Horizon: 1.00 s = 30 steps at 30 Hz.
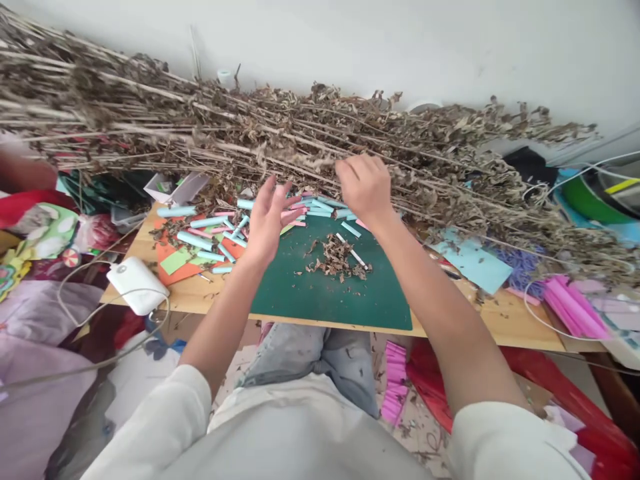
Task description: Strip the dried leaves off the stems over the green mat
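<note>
Dried plant stalks (200, 143) with shrivelled brown leaves lie in a long heap across the back of the table. My right hand (365, 187) is closed at the front of this heap, its fingers curled around a dried stalk (305, 160); the fingertips are partly hidden. My left hand (267, 223) is held up, fingers spread and nothing in it, beside rolled blue paper tubes (197, 240). Between my forearms, a small pile of crumbled dry leaves (336, 257) sits on a green cutting mat (330, 303). A thin white stick (354, 249) rests against the pile.
On the wooden table (525, 327) at left lie a white power bank (137, 285) with a cable and orange paper (167, 257). At right are a light blue sheet (473, 260), purple shreds (523, 267) and pink crepe paper (573, 307). A white wall stands behind.
</note>
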Each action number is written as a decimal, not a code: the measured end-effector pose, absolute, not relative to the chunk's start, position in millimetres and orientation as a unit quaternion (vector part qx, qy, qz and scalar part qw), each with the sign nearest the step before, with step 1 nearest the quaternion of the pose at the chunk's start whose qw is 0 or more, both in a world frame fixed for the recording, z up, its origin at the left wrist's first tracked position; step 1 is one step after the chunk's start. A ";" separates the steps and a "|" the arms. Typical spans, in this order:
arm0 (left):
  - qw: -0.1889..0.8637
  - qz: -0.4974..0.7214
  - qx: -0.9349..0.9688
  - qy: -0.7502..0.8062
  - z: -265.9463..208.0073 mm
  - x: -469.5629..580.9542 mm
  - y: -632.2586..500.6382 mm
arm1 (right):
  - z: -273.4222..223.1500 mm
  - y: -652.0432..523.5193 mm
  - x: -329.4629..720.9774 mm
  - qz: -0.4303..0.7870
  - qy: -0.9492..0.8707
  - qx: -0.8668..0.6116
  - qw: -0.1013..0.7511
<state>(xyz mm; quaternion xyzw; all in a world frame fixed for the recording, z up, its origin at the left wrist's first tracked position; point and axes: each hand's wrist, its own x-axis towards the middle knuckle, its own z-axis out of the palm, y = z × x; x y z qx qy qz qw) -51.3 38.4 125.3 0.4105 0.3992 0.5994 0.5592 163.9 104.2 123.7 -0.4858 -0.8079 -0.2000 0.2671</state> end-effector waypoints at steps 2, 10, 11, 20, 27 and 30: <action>0.577 0.623 0.363 0.384 125.9 -46.2 63.9 | 108.1 98.4 159.2 -0.184 -0.822 -0.479 0.247; 0.594 0.643 0.283 0.391 99.0 -69.1 98.2 | 105.0 63.0 169.7 -0.154 -0.792 -0.555 0.203; 0.577 0.658 0.278 0.395 98.9 -75.8 97.3 | 106.8 60.0 179.2 -0.151 -0.773 -0.582 0.202; 0.412 0.765 0.251 0.428 108.4 -135.2 111.1 | 104.2 61.7 261.8 -0.109 -0.741 -0.641 0.170; 0.319 0.841 0.175 0.401 125.4 -174.6 116.2 | 86.0 67.3 281.8 -0.122 -0.730 -0.606 0.292; 0.344 0.824 0.101 0.439 138.9 -194.5 111.6 | 81.4 69.7 289.9 -0.125 -0.730 -0.595 0.313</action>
